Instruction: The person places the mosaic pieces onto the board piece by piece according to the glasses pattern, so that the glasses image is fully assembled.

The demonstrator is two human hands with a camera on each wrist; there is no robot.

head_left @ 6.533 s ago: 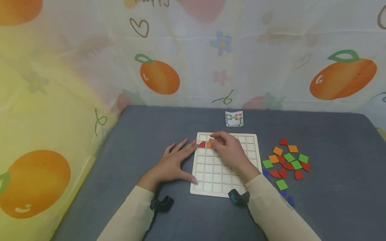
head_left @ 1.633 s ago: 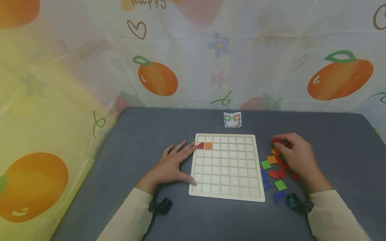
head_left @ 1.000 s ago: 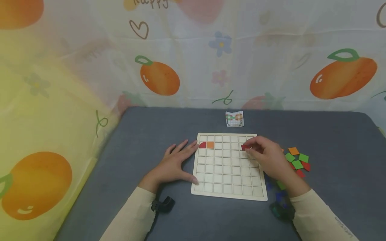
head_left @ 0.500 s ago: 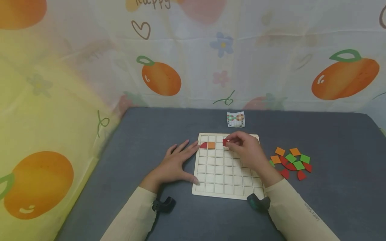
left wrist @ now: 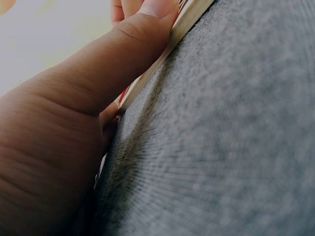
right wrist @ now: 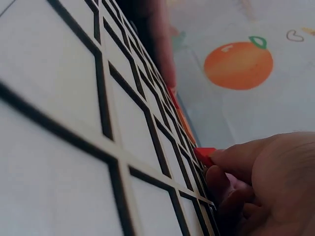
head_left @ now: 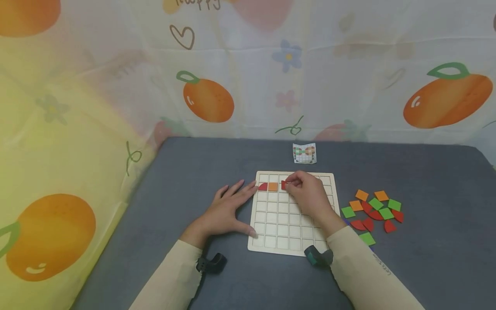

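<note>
A pale wooden grid board (head_left: 277,241) lies on the table. My left hand (head_left: 218,217) is spread at its left side, with thumb and fingertips on the rim; the left wrist view shows the thumb (left wrist: 142,37) against the board's edge. My right hand (head_left: 311,196) pinches a red tile (head_left: 283,185) between thumb and fingers over the second row from the top, just right of an orange square tile (head_left: 273,187). Left of that square sits a red quarter-circle tile (head_left: 263,187). In the right wrist view the pinched red tile (right wrist: 204,155) is close over the grid, partly hidden by fingers.
Right of the board lie loose tiles: several red quarter-circles (head_left: 389,227), orange squares (head_left: 381,196) and green squares (head_left: 367,239). Blue pieces are mostly hidden by the right arm. A small printed pattern card (head_left: 304,158) lies behind the board. A printed cloth hangs behind the table.
My right hand first left the orange square on the board, went to the loose tiles, took a red tile, then carried it left to beside the orange square. My left hand stays put.
</note>
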